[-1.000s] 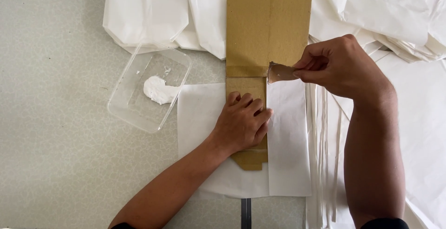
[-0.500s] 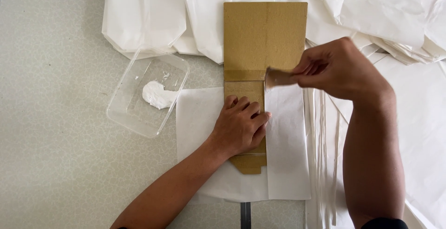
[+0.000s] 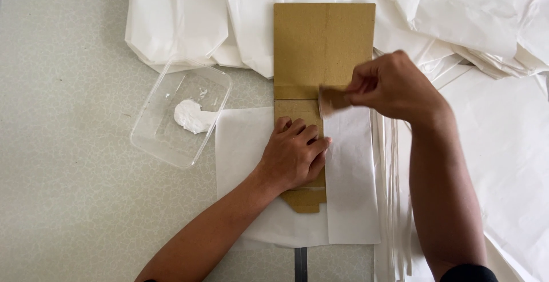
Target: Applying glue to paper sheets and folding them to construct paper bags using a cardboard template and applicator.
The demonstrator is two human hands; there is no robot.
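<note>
Cardboard template [image 3: 320, 47] is pinned flat on the white paper sheet [image 3: 351, 185] by the left hand [image 3: 294, 155], fingers spread and pressing, while a small brown spreader [image 3: 331, 99] is pinched in the closed right hand [image 3: 394, 84] at the paper's top edge. Probably best if the strokes are kept thin and even along that edge, with the template held steady. Its long axis is pointed straight away from the body. Paste is kept in the clear plastic tub [image 3: 166, 139], just left.

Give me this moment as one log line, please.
left hand: flat on cardboard template | right hand: grip on small brown piece | paste tub: beside
</note>
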